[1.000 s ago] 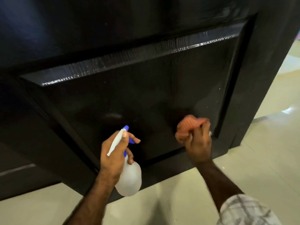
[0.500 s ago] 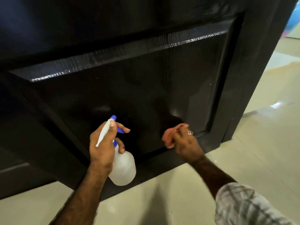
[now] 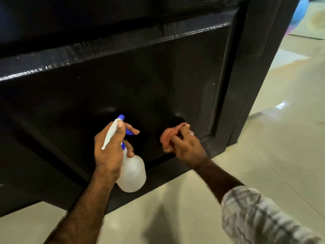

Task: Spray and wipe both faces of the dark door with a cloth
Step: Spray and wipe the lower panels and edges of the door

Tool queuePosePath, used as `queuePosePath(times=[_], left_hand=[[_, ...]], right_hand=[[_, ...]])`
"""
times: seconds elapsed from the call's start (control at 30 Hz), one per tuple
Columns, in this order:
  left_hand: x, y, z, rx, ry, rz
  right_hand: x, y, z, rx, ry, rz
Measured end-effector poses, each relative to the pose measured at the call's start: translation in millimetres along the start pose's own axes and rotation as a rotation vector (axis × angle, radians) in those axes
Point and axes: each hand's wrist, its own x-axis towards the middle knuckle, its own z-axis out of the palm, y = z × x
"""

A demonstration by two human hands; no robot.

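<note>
The dark door [image 3: 158, 81] fills most of the head view, with a recessed lower panel framed by glossy moulding. My left hand [image 3: 110, 148] grips a translucent white spray bottle [image 3: 131, 173] with a blue nozzle, its forefinger on the trigger, the nozzle aimed at the lower panel. My right hand [image 3: 188, 147] holds a bunched orange cloth [image 3: 168, 138] pressed against the panel's lower right part, near the bottom moulding. A ring shows on that hand.
Pale tiled floor [image 3: 263, 155] runs under and to the right of the door. The door's free edge [image 3: 260, 85] stands at the right. A blue and colourful object [image 3: 306, 14] shows at the top right corner.
My right hand with the cloth has slid left and slightly down along the lower panel. The left hand keeps the bottle in the same pose before the panel.
</note>
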Motion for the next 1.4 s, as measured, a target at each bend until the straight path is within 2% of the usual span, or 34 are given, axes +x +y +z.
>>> queuePosePath(times=[0.07, 0.1, 0.17, 0.27, 0.33, 0.4, 0.47, 0.53, 0.57, 0.63, 0.73, 0.8, 0.9, 1.0, 1.07, 1.13, 1.2, 1.33, 1.4], left_hand=[[-3, -4, 1, -0.002, -0.026, -0.018], [-3, -4, 2, -0.007, -0.036, -0.022], [0, 0, 5, -0.017, -0.058, -0.018], [8, 7, 10, -0.046, -0.099, 0.012], [10, 9, 17, -0.037, -0.11, 0.021], [11, 12, 24, -0.036, -0.11, 0.021], [12, 13, 31, -0.049, -0.107, 0.011], [14, 11, 41, -0.058, -0.122, -0.016], [16, 11, 47, -0.064, -0.133, -0.032], [22, 13, 60, -0.073, -0.162, -0.051], [32, 20, 84, -0.084, -0.217, -0.062], [39, 30, 101, -0.092, -0.245, -0.081], [50, 54, 124, -0.088, -0.271, -0.063], [62, 79, 134, -0.104, -0.243, 0.035], [69, 89, 136, -0.115, -0.233, 0.11], [71, 89, 135, -0.101, -0.243, 0.142], [66, 76, 135, -0.093, -0.245, 0.121], [48, 40, 135, -0.072, -0.268, -0.005], [44, 33, 133, -0.021, -0.29, -0.057]], right_hand=[[-26, 32, -11, 0.034, -0.075, 0.174], [-26, 43, -22, 0.045, -0.03, 0.305], [6, 52, -50, 0.108, 0.232, 0.503], [101, 31, -91, 0.191, 0.668, 0.506], [147, 6, -101, 0.154, 0.764, 0.396], [147, -14, -87, 0.159, 0.682, 0.294], [102, -16, -54, 0.15, 0.472, 0.267], [38, 0, -17, 0.139, 0.216, 0.378], [12, 10, -5, 0.144, 0.15, 0.439], [-20, 28, 6, 0.26, 0.174, 0.609], [-11, 33, -10, 0.473, 0.33, 1.03], [23, 37, -34, 0.521, 0.447, 1.135], [101, 40, -95, 0.467, 0.653, 0.95], [176, 24, -152, 0.351, 0.723, 0.602], [193, 16, -158, 0.225, 0.722, 0.371], [167, 21, -130, 0.211, 0.701, 0.331], [106, 35, -83, 0.306, 0.671, 0.529], [-13, 53, -12, 0.703, 0.527, 1.374], [-17, 64, -7, 0.85, 0.522, 1.587]])
